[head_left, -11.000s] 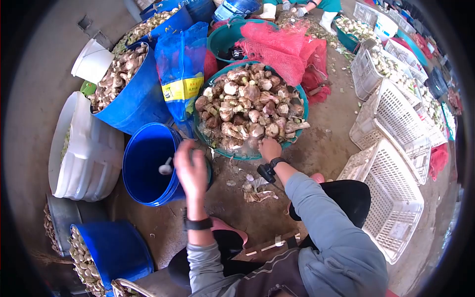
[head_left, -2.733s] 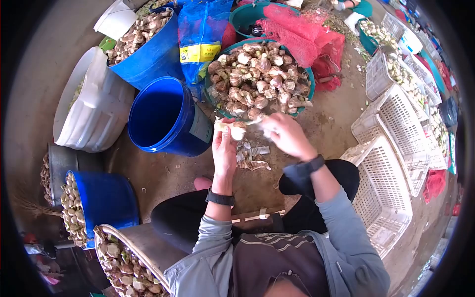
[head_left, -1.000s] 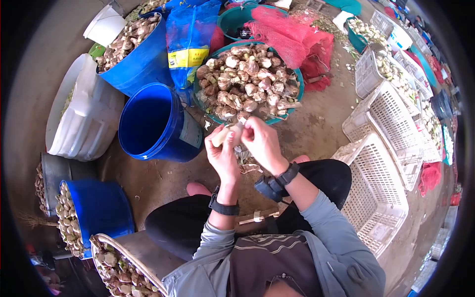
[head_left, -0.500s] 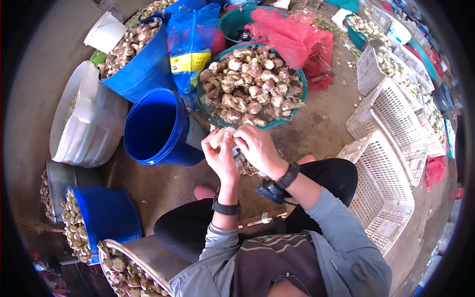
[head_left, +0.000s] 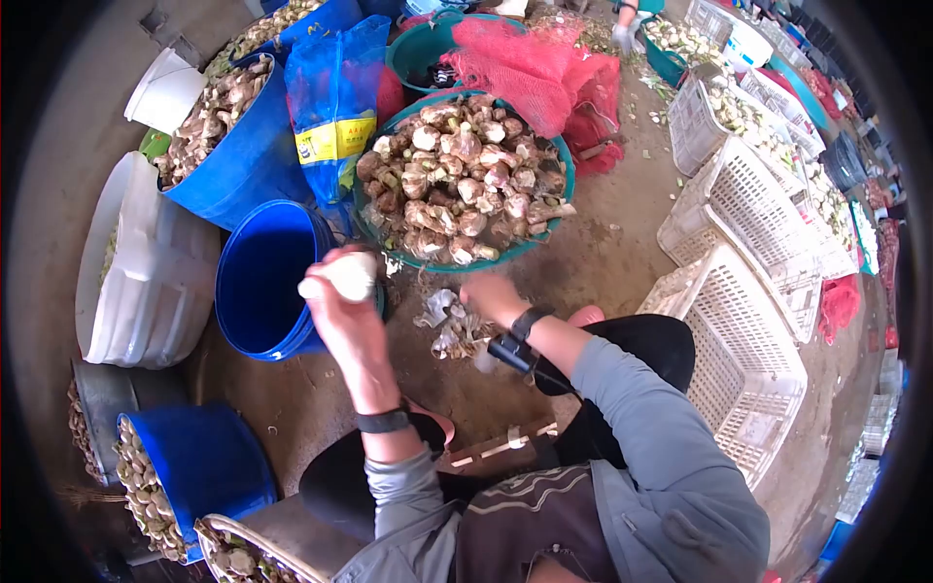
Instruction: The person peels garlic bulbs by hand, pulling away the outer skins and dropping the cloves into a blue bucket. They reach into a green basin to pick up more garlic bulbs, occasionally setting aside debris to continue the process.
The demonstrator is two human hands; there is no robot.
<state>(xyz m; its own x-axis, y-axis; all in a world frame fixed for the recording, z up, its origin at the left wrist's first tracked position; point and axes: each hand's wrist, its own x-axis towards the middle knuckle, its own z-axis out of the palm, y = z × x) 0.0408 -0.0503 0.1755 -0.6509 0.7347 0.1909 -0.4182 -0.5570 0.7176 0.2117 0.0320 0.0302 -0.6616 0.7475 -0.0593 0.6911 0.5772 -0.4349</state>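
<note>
My left hand [head_left: 335, 306] is raised beside the rim of a blue bucket [head_left: 326, 238]. Its fingers are wrapped round a white, peeled garlic bulb [head_left: 354, 276]. My right hand [head_left: 494, 296] is smeared by motion, and its fingers cannot be made out. It hovers just right of a small heap of papery skins [head_left: 453, 325] on the floor. Beyond both hands stands a green tub [head_left: 556, 209] heaped with unpeeled, brownish garlic bulbs [head_left: 466, 185].
White plastic crates [head_left: 743, 360] line my right side. At the left are a tilted white tub [head_left: 160, 282] and blue barrels [head_left: 228, 462] of bulbs. A red mesh sack [head_left: 525, 73] lies behind the green tub. Another person's gloved hand [head_left: 622, 37] shows at the far top.
My hands have parted. The left hand has moved left with the bulb, towards the blue bucket; the right hand has moved slightly down and right. The view has shifted a little.
</note>
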